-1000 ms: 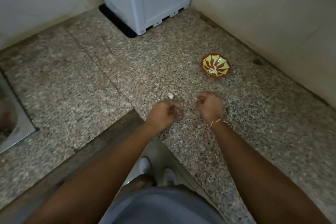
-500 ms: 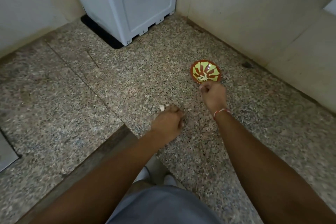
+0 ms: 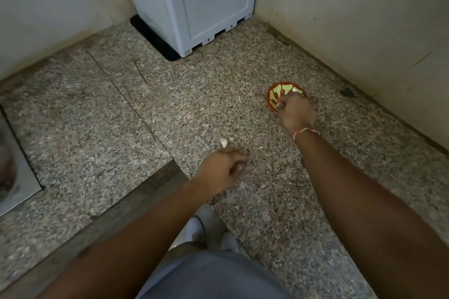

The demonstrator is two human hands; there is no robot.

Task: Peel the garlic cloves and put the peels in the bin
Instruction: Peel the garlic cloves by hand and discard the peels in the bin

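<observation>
A speckled granite desk fills the corner, with a grey box standing at its far wall. The right hand reaches over the small red-and-green bowl, fingers curled; what it holds I cannot tell. The left hand rests loosely curled near a garlic clove lying just beyond it

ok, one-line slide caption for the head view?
Right hand reaches into the bowl; a garlic clove lies beside the left hand.
</observation>
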